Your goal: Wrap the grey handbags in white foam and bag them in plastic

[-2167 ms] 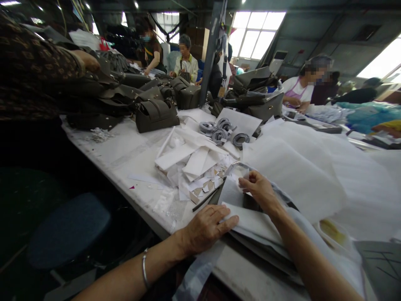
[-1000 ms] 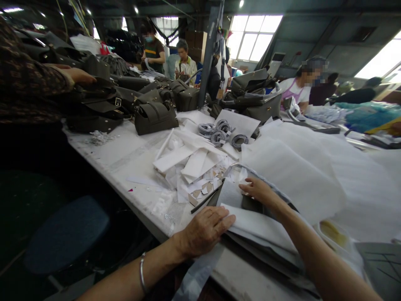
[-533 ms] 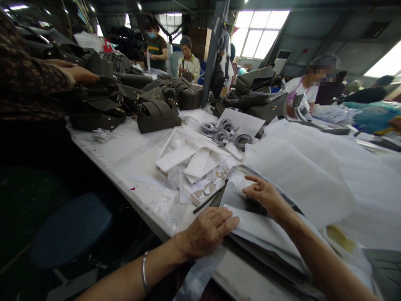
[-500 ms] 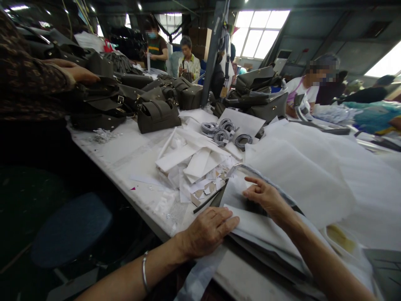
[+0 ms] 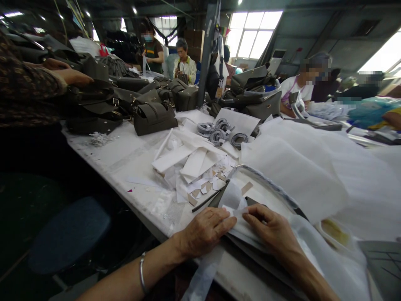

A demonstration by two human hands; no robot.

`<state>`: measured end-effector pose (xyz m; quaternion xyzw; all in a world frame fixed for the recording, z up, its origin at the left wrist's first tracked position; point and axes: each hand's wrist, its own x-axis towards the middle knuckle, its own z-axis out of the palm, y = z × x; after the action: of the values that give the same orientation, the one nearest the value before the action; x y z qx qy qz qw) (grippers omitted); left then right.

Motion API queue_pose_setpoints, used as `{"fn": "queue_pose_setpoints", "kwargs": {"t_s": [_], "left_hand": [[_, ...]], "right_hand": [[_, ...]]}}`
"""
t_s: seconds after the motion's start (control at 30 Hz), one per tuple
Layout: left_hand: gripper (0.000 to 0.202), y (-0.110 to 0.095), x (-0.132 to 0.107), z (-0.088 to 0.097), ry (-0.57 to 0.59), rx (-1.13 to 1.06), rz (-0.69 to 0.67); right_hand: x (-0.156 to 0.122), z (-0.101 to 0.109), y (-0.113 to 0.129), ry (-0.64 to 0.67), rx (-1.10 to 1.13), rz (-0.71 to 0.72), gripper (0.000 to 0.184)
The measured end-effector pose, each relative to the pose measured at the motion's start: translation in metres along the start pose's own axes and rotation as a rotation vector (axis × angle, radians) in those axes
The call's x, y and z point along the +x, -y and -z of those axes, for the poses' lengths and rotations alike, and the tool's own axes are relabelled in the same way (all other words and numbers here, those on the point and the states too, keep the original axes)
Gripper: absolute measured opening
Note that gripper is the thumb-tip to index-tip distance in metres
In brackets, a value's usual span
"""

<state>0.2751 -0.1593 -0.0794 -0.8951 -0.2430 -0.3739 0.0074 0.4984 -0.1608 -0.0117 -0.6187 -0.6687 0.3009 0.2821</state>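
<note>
A dark grey bag lies at the table's near edge, with white wrapping sheet over it. My left hand is closed at the bag's left side, its thumb and fingers on the sheet's edge. Opposite it, my right hand pinches the white sheet between thumb and forefinger, close to the left fingertips. A strap in clear wrapping curves behind the right hand. Part of the bag is hidden under my hands and the sheet.
Cut white pieces and card scraps lie ahead, near several coiled straps. Large white sheets spread to the right. Finished grey bags are heaped farther back. A co-worker's sleeve is at left; a stool stands below.
My right hand has come down and nearer, from a pointing finger above the bag to a pinch on the white sheet. My left hand stays in about the same place.
</note>
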Motion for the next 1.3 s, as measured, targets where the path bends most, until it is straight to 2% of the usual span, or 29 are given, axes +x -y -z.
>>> {"fn": "queue_pose_setpoints", "kwargs": {"t_s": [0.2,0.37,0.47,0.73,0.97,1.13,1.3], "left_hand": [[0.035,0.000,-0.002,-0.001,0.019,0.012,0.000],[0.034,0.000,-0.003,-0.003,0.017,0.016,0.002],[0.033,0.000,-0.002,-0.003,0.014,0.000,0.011],[0.034,0.000,-0.001,-0.003,0.018,-0.031,0.016],[0.035,0.000,0.000,-0.002,-0.018,-0.052,0.005],[0.038,0.000,-0.003,-0.004,-0.015,-0.040,0.007],[0.042,-0.001,-0.001,-0.004,-0.018,-0.030,-0.003]], "right_hand": [[-0.009,-0.002,-0.003,-0.094,-0.043,0.186,0.021],[-0.020,-0.001,0.004,-0.167,-0.082,0.496,0.009],[-0.029,-0.001,0.010,-0.154,-0.130,0.601,0.013],[-0.053,-0.016,0.020,-0.177,-0.196,0.625,0.015],[-0.056,-0.030,0.011,-0.266,-0.218,0.627,0.015],[-0.051,-0.031,0.001,-0.203,-0.323,0.746,0.019],[-0.048,-0.023,-0.006,-0.123,-0.368,0.783,0.021]]}}
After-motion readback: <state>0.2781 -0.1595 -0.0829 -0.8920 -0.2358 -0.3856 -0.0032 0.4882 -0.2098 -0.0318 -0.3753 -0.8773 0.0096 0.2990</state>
